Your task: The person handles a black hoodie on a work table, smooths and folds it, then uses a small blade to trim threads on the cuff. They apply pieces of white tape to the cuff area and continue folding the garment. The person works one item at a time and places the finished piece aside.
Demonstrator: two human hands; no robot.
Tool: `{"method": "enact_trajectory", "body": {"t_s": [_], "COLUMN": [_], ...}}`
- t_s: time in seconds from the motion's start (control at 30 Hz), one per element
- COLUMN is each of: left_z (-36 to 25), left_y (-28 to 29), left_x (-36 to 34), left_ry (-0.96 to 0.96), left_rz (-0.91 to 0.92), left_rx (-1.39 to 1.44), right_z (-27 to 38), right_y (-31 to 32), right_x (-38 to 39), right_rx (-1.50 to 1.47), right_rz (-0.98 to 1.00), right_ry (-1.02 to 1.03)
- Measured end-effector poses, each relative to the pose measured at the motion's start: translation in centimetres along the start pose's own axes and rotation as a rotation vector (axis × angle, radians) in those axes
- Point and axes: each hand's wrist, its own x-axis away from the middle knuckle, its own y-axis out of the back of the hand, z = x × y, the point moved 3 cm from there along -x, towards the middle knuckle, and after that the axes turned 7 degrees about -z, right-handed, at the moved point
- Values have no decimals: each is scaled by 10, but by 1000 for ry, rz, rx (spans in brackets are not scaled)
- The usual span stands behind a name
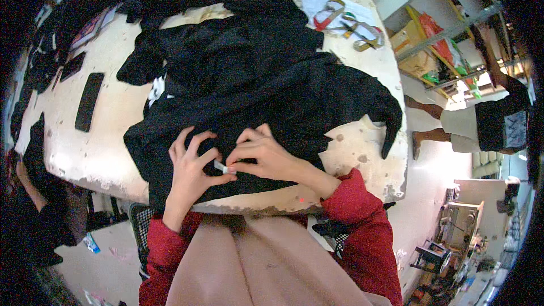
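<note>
A black garment [238, 93] lies spread and rumpled over the pale table in front of me. Near its close edge, a small white label [221, 166] sits between my two hands. My right hand [266, 157], reaching in from the right, pinches the label between thumb and forefinger. The thumb and forefinger of my left hand [194, 169] close around the label's other side, while its remaining fingers curl over the black cloth. Fingers partly hide the label. Another white patch [157, 89] shows at the garment's left edge.
A tape measure [340, 22] lies on white paper at the far right of the worn table [362, 156]. Two dark flat pieces [89, 102] rest at left, with more black cloth beyond. One person is at far left; another stands right, near a shelf [436, 39] with bags.
</note>
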Motion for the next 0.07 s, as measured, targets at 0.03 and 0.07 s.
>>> {"method": "enact_trajectory", "body": {"t_s": [0.03, 0.07], "left_z": [0, -1], "left_y": [0, -2], "left_x": [0, -3], "left_ry": [11, 19], "left_rz": [11, 38], "left_rx": [-9, -2], "right_z": [-4, -6], "right_y": [-2, 0], "right_x": [1, 2], "right_rx": [-60, -79], "right_rz": [32, 95], "right_ry": [-54, -103]}}
